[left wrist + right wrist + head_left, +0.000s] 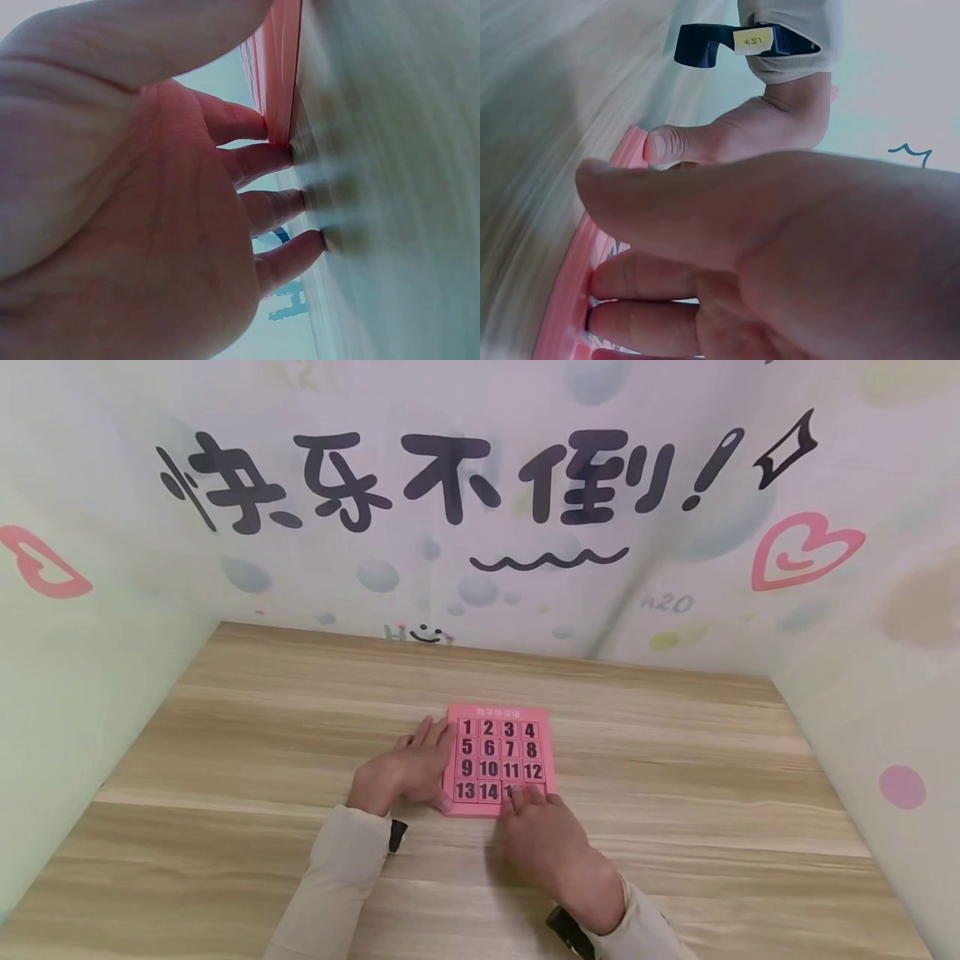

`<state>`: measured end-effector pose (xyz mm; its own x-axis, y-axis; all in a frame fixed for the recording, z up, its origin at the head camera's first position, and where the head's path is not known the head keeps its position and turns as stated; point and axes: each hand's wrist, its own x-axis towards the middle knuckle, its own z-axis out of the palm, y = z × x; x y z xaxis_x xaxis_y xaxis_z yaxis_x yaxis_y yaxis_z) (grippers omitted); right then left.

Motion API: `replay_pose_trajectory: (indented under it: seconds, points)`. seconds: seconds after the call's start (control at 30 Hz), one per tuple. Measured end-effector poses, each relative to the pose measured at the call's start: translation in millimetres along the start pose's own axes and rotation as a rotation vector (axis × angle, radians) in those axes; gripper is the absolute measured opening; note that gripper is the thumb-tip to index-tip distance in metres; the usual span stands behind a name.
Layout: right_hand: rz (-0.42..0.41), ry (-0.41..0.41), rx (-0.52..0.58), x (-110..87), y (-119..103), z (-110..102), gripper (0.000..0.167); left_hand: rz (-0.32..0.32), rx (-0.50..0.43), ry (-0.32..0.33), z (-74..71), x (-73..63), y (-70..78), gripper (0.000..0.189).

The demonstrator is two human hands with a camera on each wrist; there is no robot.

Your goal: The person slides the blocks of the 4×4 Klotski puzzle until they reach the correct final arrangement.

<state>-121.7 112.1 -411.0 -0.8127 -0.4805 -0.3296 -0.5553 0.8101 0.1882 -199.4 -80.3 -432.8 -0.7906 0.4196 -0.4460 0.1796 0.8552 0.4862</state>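
Observation:
A pink sliding number puzzle (499, 810) lies flat on the wooden table, its tiles running in order from 1 to 14 where they show. My left hand (412, 768) rests along the puzzle's left side. In the left wrist view its fingers (274, 154) reach out fairly straight, some against the pink frame and others on the tabletop. Over the bottom right corner, my right hand (547, 843) touches the tiles with its fingertips. Those fingers (645, 326) look nearly straight in the right wrist view and cover part of the bottom row, including most of the tile right of 14.
The wooden table (262, 735) meets a printed backdrop (480, 585) behind and pale walls at both sides. Black straps sit at both wrists; the left wrist's strap (720, 41) carries a yellow label.

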Motion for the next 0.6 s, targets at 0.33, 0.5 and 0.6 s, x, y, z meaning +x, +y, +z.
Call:
replay_pose_trajectory:
  seconds: [0.33, 0.5, 0.6]
  points:
    - [-0.010, -0.004, 0.023, 4.1, -3.6, 1.9, 0.049, -0.009, 0.005, 0.010, 1.6, -1.5, -3.9, 0.115]
    - [-0.082, 0.008, 0.059, 2.9, 5.9, -1.9, 0.040, -0.013, 0.008, 0.018, 2.9, -1.2, -4.9, 0.115]
    - [-0.135, 0.026, 0.153, -1.0, 21.5, -5.8, 0.036, -0.018, -0.004, 0.027, 4.7, 0.1, -5.6, 0.117]
